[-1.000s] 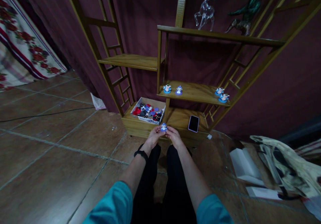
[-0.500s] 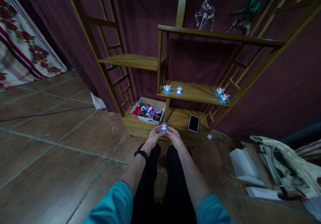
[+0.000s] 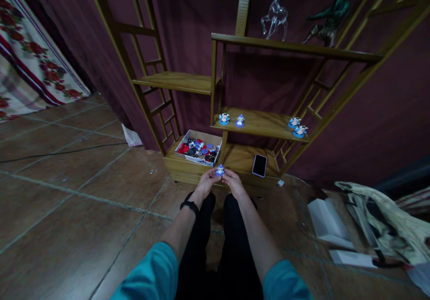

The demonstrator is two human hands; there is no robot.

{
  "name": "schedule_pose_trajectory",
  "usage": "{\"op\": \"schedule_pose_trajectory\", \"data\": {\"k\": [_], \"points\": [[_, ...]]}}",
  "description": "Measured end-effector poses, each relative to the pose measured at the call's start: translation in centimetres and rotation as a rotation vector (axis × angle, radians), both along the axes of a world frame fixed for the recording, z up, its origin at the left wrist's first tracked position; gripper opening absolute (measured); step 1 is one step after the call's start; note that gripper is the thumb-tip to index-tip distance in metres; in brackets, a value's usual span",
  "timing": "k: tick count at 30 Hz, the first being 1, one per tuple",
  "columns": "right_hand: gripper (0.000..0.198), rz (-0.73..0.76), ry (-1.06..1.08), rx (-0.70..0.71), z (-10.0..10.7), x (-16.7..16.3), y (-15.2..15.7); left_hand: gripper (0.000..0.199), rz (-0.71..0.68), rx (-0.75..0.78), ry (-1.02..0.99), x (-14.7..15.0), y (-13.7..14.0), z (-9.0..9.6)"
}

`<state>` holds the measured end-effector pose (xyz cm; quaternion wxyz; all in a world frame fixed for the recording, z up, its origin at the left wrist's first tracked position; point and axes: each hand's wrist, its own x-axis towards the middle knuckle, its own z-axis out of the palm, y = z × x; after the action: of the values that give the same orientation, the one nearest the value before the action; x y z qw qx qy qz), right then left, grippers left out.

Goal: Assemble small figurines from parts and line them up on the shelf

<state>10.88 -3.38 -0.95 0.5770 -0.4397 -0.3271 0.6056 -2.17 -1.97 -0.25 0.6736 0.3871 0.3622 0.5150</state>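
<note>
Evidently little has shifted this past second: left hand (image 3: 206,182) and right hand (image 3: 233,181) stay pinched on the purple figurine (image 3: 220,170) between them, so handling continues, though exact finger contact is too small to judge. Beyond the left hand lies the open box (image 3: 210,137).

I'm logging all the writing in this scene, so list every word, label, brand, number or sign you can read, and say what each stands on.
No text can be read.
Box of small figures: dark marks on its front wall, too small and blurred to tell whether they are lettering.
Phone: dark screen, nothing legible.
Held figurine: no lettering can be made out at this size.
</note>
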Motion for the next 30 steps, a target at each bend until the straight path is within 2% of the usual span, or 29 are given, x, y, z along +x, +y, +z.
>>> {"op": "schedule_pose_trajectory", "data": {"k": [7, 12, 19, 30], "points": [[0.044, -0.008, -0.012, 0.026, -0.15, 0.05, 0.06, 0.043, -0.096, 0.025, 0.019, 0.00, -0.04, 0.36], [0.044, 0.004, 0.008, 0.045, 0.31, -0.07, -0.23, 0.049, -0.046, 0.003, -0.039, 0.14, -0.02, 0.28], [0.045, 0.001, 0.019, 0.041, 0.27, -0.13, -0.19, 0.040, -0.036, -0.006, -0.029, 0.07, 0.19, -0.38], [0.052, 0.034, 0.028, 0.033, 0.55, -0.33, -0.15, 0.039, -0.113, 0.022, -0.030, -0.06, -0.12, 0.34]]}}
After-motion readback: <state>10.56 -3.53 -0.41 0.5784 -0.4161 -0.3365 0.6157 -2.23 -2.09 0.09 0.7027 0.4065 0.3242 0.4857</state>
